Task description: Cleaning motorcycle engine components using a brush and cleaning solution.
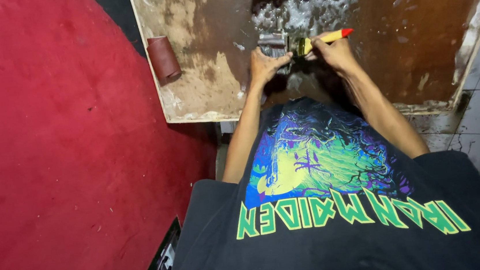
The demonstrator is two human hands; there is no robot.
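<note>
Two hands work: left hand (264, 66) grips metal part (274, 44), right hand (334, 51) clasps paintbrush (324, 39).

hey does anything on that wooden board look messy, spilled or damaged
Yes. The board is stained, its pale coating worn off in patches. Wet foam is spread around the metal part the left hand holds while the right hand grips a brush.

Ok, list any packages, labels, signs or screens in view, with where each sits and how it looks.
No packages, signs or screens show.
Shirt print: on the person's black shirt, bottom centre; a blue, purple and yellow-green picture with green lettering beneath.
Roll of reddish-brown sheet: unlabelled, on the board's left edge.
</note>
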